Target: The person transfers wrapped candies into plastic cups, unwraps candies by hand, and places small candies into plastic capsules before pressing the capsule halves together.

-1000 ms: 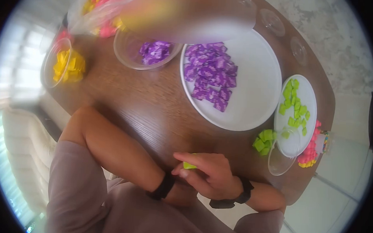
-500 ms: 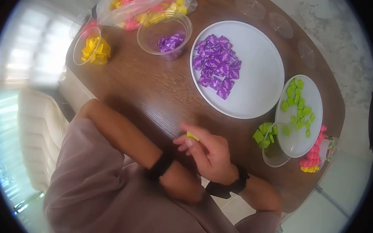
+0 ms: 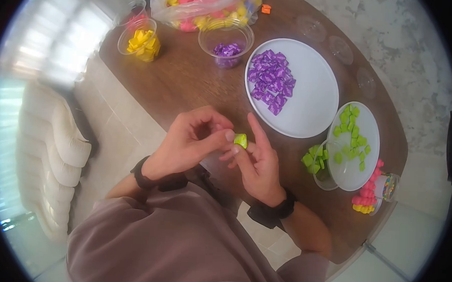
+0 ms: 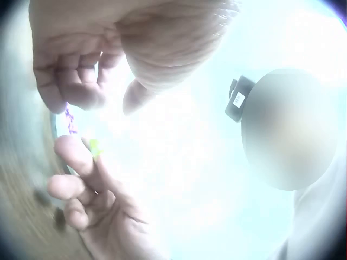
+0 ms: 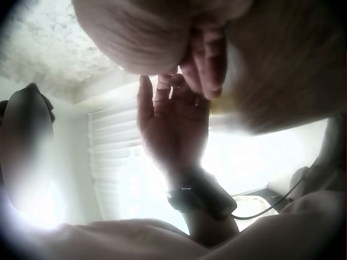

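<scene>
My right hand (image 3: 259, 167) pinches a small green-wrapped candy (image 3: 241, 140) between thumb and fingers, its index finger pointing up. Close on the other side, my left hand (image 3: 188, 137) has thumb and index tip side by side near the candy. In the left wrist view a gap shows between the left hand (image 4: 92, 59) and the green candy (image 4: 95, 147), and the left fingers are loosely bent. More green candies (image 3: 355, 139) lie on a small white plate (image 3: 343, 179). Others sit in a tipped clear cup (image 3: 326, 184). The right wrist view is dim and hides the candy.
Purple-wrapped candies (image 3: 273, 80) cover part of a large white plate (image 3: 314, 89). A clear bowl (image 3: 202, 46) holds more purple ones, and a clear cup (image 3: 123, 38) holds yellow pieces. Behind is a bag (image 3: 191, 11) of pink and yellow pieces. A jar (image 3: 389, 187) stands at the right edge.
My left hand, earlier low and hidden behind the right wrist, has come up beside the candy. The right hand keeps its pinch. The head view has shifted.
</scene>
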Demonstrator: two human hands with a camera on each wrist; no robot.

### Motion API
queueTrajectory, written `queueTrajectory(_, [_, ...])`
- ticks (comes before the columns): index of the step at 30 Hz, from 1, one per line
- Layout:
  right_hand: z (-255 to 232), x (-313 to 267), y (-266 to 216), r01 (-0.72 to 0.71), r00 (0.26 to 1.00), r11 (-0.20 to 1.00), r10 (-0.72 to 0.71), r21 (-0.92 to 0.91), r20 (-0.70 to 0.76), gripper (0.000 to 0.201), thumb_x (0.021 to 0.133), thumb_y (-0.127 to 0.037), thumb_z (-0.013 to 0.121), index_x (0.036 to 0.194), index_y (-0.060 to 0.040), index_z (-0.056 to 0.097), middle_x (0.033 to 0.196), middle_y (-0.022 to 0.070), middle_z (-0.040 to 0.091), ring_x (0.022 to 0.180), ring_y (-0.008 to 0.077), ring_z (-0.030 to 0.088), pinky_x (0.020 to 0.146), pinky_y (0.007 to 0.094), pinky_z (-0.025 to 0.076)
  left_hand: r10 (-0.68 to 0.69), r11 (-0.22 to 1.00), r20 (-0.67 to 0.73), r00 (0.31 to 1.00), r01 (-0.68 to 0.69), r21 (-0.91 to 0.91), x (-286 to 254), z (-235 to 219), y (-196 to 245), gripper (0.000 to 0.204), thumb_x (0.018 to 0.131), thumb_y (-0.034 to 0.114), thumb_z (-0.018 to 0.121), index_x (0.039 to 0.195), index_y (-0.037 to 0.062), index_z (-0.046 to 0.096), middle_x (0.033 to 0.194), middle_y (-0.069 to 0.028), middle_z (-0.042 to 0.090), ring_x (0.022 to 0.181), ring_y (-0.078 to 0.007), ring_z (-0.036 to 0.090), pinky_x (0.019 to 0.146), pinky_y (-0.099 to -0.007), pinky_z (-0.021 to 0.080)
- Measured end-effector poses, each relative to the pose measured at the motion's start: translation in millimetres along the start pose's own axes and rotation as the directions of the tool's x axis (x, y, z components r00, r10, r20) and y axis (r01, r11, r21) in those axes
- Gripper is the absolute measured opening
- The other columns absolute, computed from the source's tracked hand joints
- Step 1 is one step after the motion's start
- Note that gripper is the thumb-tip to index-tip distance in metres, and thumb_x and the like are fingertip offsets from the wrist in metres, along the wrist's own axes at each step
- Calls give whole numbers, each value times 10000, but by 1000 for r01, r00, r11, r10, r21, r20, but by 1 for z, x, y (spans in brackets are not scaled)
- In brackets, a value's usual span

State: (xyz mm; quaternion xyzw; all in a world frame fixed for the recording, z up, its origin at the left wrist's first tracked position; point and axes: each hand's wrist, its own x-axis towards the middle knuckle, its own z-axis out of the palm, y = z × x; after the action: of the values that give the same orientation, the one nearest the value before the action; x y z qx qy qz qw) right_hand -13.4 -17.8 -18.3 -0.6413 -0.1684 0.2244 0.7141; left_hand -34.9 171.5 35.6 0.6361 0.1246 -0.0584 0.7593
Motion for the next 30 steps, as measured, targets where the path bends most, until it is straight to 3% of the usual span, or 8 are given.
queueTrajectory(2, [-2, 0, 2, 9, 1000, 999, -9, -48, 4, 685, 1031, -32, 544, 1614, -8, 185, 1005, 160, 767, 843, 162, 748, 721, 285, 585, 6, 982, 170, 985, -38, 185, -1, 3, -3, 145, 941, 65, 729, 1052, -20, 688, 910, -15, 663, 848, -72, 640, 741, -234, 505])
queueTrajectory(5, [-7, -1, 6, 79, 996, 980, -73, -182, 42, 685, 1020, -19, 551, 1606, 1, 197, 961, 177, 761, 851, 179, 757, 732, 299, 587, 9, 909, 257, 966, -115, 401, -1, 13, 14, 176, 944, 58, 722, 1091, -28, 679, 937, -20, 661, 825, -82, 647, 731, -238, 518])
queueTrajectory(6, [-5, -1, 7, 112, 994, 984, -109, -140, 28, 683, 1017, -18, 554, 1601, 8, 202, 949, 178, 758, 852, 188, 760, 738, 301, 586, 6, 912, 270, 963, -116, 394, -1, 14, 10, 176, 944, 58, 722, 1091, -28, 679, 937, -20, 661, 825, -82, 647, 731, -238, 518])
queueTrajectory(9, [-1, 2, 4, 126, 992, 988, -127, -84, 0, 676, 1013, -18, 557, 1592, 23, 211, 935, 179, 755, 848, 203, 763, 745, 305, 584, 67, 966, 51, 996, -77, 247, 2, 12, 4, 158, 949, 79, 716, 1021, -56, 679, 849, -38, 684, 762, -80, 653, 663, -236, 512])
queueTrajectory(12, [-3, 1, -1, 111, 994, 991, -110, -78, 12, 676, 1010, -18, 557, 1586, 38, 207, 936, 184, 755, 841, 214, 763, 755, 303, 582, -66, 984, 186, 980, 33, 176, 3, 7, 3, 154, 958, 80, 708, 1021, -58, 677, 838, -43, 684, 766, -81, 644, 682, -245, 514])
queueTrajectory(16, [-7, 2, -4, 98, 995, 995, -97, -32, 32, 688, 1005, -17, 566, 1583, 39, 198, 941, 190, 753, 846, 205, 758, 760, 306, 584, -56, 998, 243, 968, 50, 32, 10, 5, -14, 125, 964, 64, 703, 1020, -48, 689, 822, -48, 675, 722, -101, 623, 653, -265, 508])
queueTrajectory(19, [-3, 4, 4, 82, 996, 996, -82, 20, 19, 702, 994, -4, 579, 1583, 36, 199, 950, 190, 753, 849, 189, 750, 768, 306, 585, -8, 992, 248, 969, 39, -119, 16, 4, -25, 101, 963, 55, 706, 1007, -34, 688, 811, -54, 669, 683, -113, 613, 615, -270, 497])
queueTrajectory(30, [-5, 8, 6, 53, 999, 996, -52, 66, -15, 498, 1014, -9, 579, 1492, 40, 449, 923, 126, 747, 797, 137, 726, 696, 268, 581, 98, 977, 108, 989, -75, -201, 14, 18, -40, 69, 955, 21, 701, 996, -33, 715, 943, -46, 638, 745, -82, 577, 628, -239, 462])
